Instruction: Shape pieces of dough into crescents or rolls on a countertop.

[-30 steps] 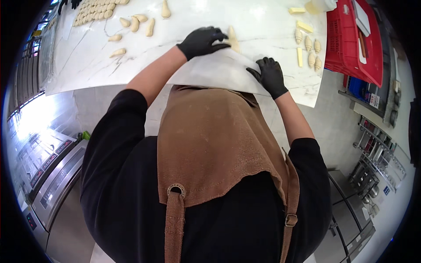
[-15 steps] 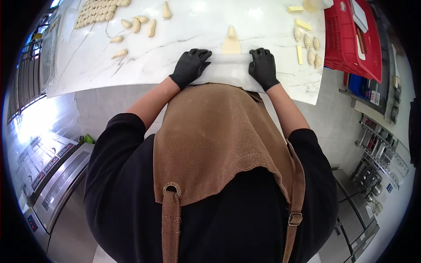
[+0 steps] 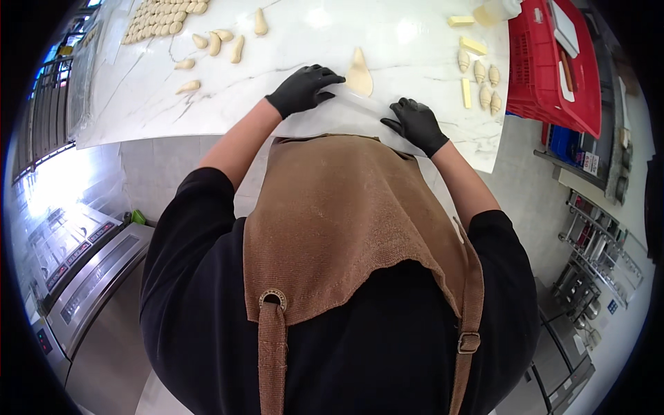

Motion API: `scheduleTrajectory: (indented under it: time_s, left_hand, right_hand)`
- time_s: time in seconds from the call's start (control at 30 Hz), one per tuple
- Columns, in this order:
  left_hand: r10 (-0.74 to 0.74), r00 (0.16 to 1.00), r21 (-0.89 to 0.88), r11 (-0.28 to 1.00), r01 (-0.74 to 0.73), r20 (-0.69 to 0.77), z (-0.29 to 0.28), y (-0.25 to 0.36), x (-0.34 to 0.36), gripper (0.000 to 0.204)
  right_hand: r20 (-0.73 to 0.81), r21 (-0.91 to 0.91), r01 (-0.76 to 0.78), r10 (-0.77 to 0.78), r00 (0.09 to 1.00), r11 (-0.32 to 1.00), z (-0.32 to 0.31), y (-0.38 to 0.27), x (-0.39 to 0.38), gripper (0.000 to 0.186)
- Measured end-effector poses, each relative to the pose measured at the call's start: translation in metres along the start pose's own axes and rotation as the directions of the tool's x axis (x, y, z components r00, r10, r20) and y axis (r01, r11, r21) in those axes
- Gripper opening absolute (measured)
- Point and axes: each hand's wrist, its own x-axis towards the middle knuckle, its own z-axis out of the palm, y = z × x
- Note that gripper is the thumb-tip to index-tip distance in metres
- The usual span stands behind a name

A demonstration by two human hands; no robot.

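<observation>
Across the far part, a big white table [image 3: 270,52] with thin gray lines. Near the middle, a brown apron [image 3: 332,228]. Far right, a red crate [image 3: 529,72]. Along the table's near edge, a thin, cloudy sheet [image 3: 356,114]. Far left, a block of dough lumps [image 3: 160,19] in rows. At the sheet in black gloves, left hand [image 3: 302,90] and right hand [image 3: 417,126], apart, fingers bent; can't tell whether pinching it. Just farther, between both, a flat, drop-shaped dough piece [image 3: 360,75], wide end by the sheet's edge. Right, below the crate, a white label [image 3: 590,162] with tiny print. Left, seven plump dough cones [image 3: 237,50]. Far right on the table, three yellow sticks [image 3: 474,45] and five little dough rolls [image 3: 479,72].
</observation>
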Motion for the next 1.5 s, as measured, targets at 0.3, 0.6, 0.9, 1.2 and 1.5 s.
scheduleTrajectory:
  time_s: [0.3,0.6,0.9,1.2,1.5]
  left_hand:
    - [0.089,0.98,0.513,0.858,0.014,-0.176,0.015,-0.032,0.057,0.047]
    - [-0.203,0.938,0.207,0.967,0.148,0.282,-0.008,-0.007,-0.029,0.057]
    - [0.118,0.984,0.42,0.906,-0.052,-0.133,-0.004,0.006,-0.005,0.05]
    - [-0.199,0.979,0.007,0.98,0.199,0.049,-0.025,0.02,0.013,0.033]
    - [-0.539,0.803,0.088,0.84,0.536,0.255,0.001,0.004,0.128,0.058]
  right_hand:
    - [-0.354,-0.064,-0.059,0.032,0.935,0.996,0.038,-0.03,0.016,0.051]
    - [-0.218,0.087,0.024,-0.004,0.976,0.996,0.023,-0.033,0.01,0.054]
    - [-0.514,-0.011,0.094,-0.086,0.854,0.995,0.054,-0.024,0.01,0.058]
    - [-0.117,0.083,-0.157,0.166,0.979,0.984,0.006,-0.029,0.021,0.044]
    - [-0.208,0.075,-0.33,0.339,0.918,0.941,0.016,-0.016,0.032,0.037]
